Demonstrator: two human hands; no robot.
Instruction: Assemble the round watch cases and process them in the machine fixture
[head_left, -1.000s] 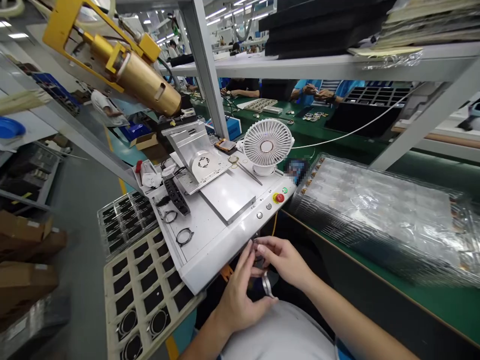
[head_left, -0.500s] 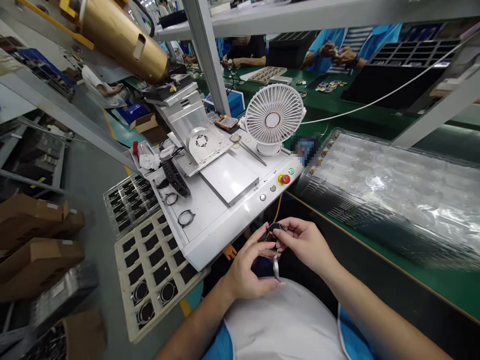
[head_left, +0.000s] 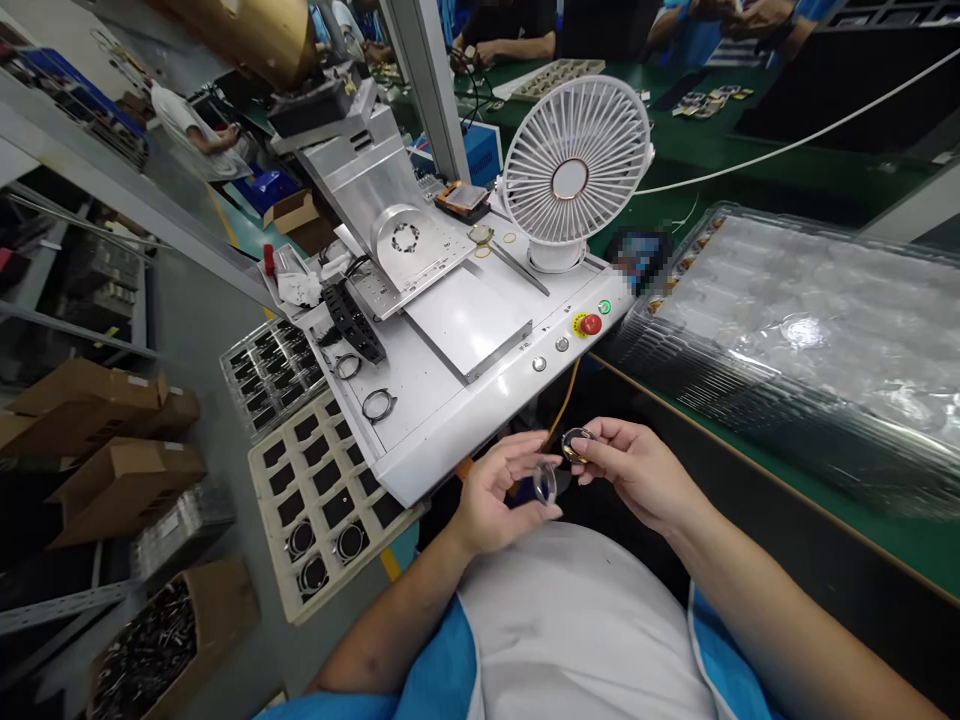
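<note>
In front of my lap, my left hand [head_left: 510, 492] grips a silvery ring-shaped watch case [head_left: 545, 484] between thumb and fingers. Just to its right, my right hand [head_left: 634, 465] pinches a round dark watch part [head_left: 576, 444] with a shiny rim. The two pieces are apart, with a narrow gap between the hands. Beyond them is the front edge of a white machine base [head_left: 450, 455]. Two dark watch rings, a nearer ring [head_left: 379, 418] and a farther ring [head_left: 347, 377], lie on its left side.
A cream tray [head_left: 274, 540] at left holds several watch cases. A white fan [head_left: 574, 165], a red stop button [head_left: 591, 324] and a metal plate [head_left: 472, 330] are on the machine. Clear plastic trays [head_left: 825, 340] lie right. Co-workers sit across the green bench.
My hands have drawn apart. The round dark part has moved right in my right hand, away from the ring in my left. The camera view has shifted.
</note>
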